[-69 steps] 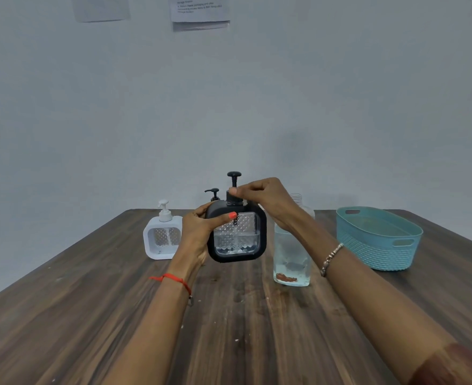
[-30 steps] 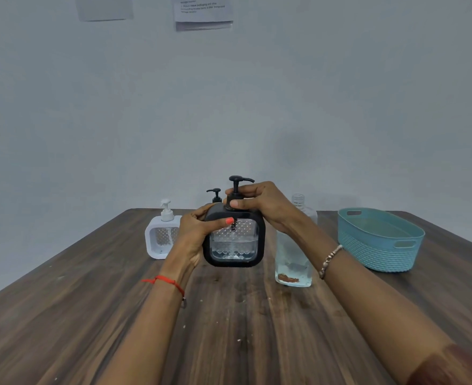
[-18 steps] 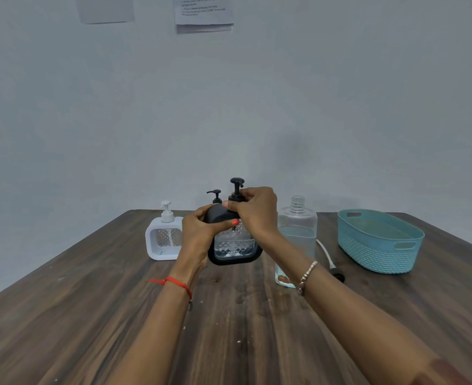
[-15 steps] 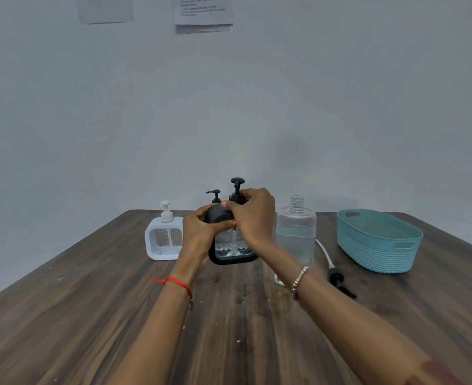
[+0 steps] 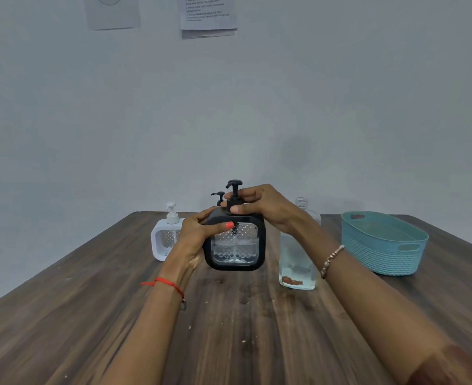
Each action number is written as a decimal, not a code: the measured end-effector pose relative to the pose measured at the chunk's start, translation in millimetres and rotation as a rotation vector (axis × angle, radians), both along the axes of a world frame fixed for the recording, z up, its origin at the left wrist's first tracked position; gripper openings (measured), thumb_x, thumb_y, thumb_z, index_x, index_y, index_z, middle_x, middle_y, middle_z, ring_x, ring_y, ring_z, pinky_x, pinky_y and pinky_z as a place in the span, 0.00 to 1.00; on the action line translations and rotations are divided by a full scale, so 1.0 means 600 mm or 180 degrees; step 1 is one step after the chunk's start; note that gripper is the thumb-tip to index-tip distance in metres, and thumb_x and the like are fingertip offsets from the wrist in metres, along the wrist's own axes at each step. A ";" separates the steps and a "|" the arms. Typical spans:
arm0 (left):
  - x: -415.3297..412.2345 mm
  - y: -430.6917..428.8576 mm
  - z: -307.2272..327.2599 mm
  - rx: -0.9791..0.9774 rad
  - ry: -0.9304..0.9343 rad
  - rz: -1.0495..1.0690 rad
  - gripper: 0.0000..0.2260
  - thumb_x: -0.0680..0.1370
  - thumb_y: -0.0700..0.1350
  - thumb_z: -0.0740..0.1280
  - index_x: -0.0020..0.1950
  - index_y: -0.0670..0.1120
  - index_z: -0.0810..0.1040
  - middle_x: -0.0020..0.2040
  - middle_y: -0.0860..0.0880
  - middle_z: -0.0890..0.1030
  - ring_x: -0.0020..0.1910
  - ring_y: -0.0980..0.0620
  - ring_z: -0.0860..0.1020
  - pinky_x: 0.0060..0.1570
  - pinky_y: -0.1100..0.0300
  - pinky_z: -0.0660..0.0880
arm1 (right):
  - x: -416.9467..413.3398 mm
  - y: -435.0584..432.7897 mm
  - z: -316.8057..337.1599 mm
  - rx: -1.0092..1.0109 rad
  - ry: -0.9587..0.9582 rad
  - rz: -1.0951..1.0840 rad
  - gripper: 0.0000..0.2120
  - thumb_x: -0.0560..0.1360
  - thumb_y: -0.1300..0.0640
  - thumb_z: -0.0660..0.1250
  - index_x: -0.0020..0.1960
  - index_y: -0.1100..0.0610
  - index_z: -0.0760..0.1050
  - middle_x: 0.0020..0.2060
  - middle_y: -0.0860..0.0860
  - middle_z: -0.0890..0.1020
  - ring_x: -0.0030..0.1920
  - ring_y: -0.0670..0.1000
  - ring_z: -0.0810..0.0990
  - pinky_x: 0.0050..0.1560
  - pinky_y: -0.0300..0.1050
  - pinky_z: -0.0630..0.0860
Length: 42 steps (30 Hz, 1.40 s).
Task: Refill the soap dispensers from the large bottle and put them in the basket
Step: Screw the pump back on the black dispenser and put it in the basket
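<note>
left hand (image 5: 198, 234) grips black dispenser (image 5: 235, 245) left side, held mid-table | right hand (image 5: 260, 207) pinches its pump collar (image 5: 234, 202) | large bottle (image 5: 297, 257) just right | basket (image 5: 382, 243) far right

I see a dark wooden table (image 5: 229, 329). A clear large bottle (image 5: 296, 262) stands on it, a white dispenser (image 5: 164, 240) well left of it, a teal basket (image 5: 382, 254) right.
</note>
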<state>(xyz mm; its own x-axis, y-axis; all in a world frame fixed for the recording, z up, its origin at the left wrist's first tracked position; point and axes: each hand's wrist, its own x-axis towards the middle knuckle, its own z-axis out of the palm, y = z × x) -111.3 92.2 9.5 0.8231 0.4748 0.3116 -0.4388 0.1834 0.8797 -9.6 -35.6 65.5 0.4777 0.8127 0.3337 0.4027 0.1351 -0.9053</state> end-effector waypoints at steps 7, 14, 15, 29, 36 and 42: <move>0.004 0.000 -0.009 0.0049 -0.0047 0.0237 0.22 0.53 0.34 0.76 0.47 0.40 0.82 0.38 0.45 0.85 0.36 0.48 0.83 0.34 0.59 0.80 | -0.022 0.014 -0.019 0.0389 0.0416 -0.0636 0.13 0.64 0.70 0.74 0.49 0.64 0.81 0.43 0.58 0.85 0.36 0.50 0.83 0.42 0.40 0.81; 0.010 0.005 -0.024 0.0147 0.0009 0.0536 0.21 0.55 0.34 0.78 0.46 0.43 0.83 0.41 0.44 0.85 0.39 0.46 0.83 0.39 0.57 0.81 | -0.045 0.035 -0.038 0.0543 0.0079 -0.1297 0.12 0.65 0.67 0.75 0.48 0.62 0.82 0.39 0.53 0.84 0.38 0.47 0.83 0.43 0.35 0.80; 0.010 0.005 -0.026 0.0196 0.0012 0.0575 0.20 0.56 0.33 0.78 0.46 0.43 0.83 0.41 0.45 0.85 0.39 0.47 0.83 0.38 0.58 0.81 | -0.047 0.037 -0.041 0.0581 0.0032 -0.1358 0.11 0.65 0.67 0.75 0.48 0.62 0.82 0.37 0.52 0.83 0.36 0.45 0.82 0.40 0.33 0.79; -0.008 0.031 -0.040 0.0287 0.0142 0.0450 0.28 0.55 0.33 0.76 0.55 0.38 0.79 0.46 0.41 0.83 0.41 0.47 0.83 0.37 0.59 0.80 | -0.026 0.026 -0.061 0.0398 0.0155 -0.0641 0.17 0.66 0.62 0.76 0.54 0.60 0.80 0.48 0.55 0.84 0.47 0.50 0.84 0.51 0.40 0.80; -0.028 0.049 -0.079 0.0147 0.0328 0.0348 0.27 0.54 0.33 0.75 0.53 0.38 0.80 0.43 0.43 0.84 0.40 0.47 0.83 0.38 0.59 0.81 | -0.018 0.032 -0.111 -0.0147 0.0112 -0.0218 0.26 0.64 0.61 0.77 0.61 0.57 0.76 0.56 0.53 0.82 0.59 0.50 0.78 0.61 0.43 0.73; -0.044 0.064 -0.100 0.0066 0.0418 0.0372 0.24 0.53 0.32 0.75 0.48 0.42 0.81 0.42 0.45 0.85 0.40 0.48 0.83 0.37 0.58 0.81 | -0.028 0.026 -0.160 -0.0425 0.0310 -0.0170 0.29 0.64 0.65 0.76 0.62 0.51 0.74 0.50 0.46 0.80 0.49 0.43 0.80 0.40 0.35 0.79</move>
<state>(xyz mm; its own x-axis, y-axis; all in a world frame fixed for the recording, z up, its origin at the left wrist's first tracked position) -137.7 130.8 -50.4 0.7969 0.5643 0.2157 -0.3371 0.1190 0.9339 -26.1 -19.8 -30.6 0.5462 0.8192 0.1746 0.3157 -0.0084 -0.9488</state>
